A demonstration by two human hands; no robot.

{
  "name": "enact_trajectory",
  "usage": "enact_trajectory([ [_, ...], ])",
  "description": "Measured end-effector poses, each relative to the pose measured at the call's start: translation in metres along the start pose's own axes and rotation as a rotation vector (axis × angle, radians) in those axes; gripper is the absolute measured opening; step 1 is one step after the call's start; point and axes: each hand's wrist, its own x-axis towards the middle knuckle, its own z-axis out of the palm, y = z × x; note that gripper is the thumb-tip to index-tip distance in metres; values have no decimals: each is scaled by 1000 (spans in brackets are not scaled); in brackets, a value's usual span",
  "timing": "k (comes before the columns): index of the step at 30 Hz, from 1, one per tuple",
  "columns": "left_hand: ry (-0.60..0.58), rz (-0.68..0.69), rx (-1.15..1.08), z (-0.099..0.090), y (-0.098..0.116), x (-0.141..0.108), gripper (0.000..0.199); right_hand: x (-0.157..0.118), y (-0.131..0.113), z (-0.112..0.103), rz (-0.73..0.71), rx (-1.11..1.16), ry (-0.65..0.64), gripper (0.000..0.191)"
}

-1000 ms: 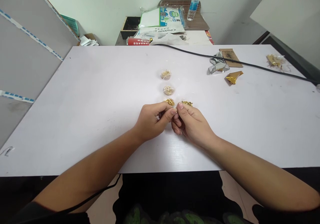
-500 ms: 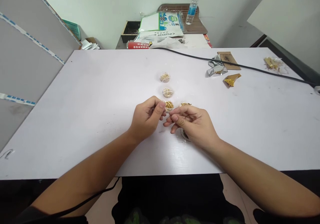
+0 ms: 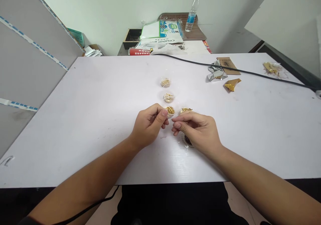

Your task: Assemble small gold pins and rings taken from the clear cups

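Though left hand [image 3: 147, 126] and right hand [image 3: 200, 131] curl close, as if for fingertip work, I cannot tell whether either grips anything; three pin tubs [image 3: 169, 98] line up toward twelve, another tub [image 3: 186, 110] at two, likely for easy reach; gold foil [image 3: 232, 84] lies beyond.

Half-hidden under our fingers
Our right hand [image 3: 202, 131] covers part of the dark-centred round container [image 3: 185, 140]; any small piece in it or our left hand [image 3: 147, 126] is too small for us to tell.
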Motion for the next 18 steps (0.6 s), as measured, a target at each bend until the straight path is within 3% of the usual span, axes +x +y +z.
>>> enact_trajectory([
  [5,-68,64,-24,1,1,1,29,1,4,0,-70,4,-8,7],
  [13,-144,104,-130,6,6,0,27,1,1,0,-20,125,-91,7],
  [18,-201,56,-174,7,6,-1,30,0,2,1,-20,144,-157,14],
])
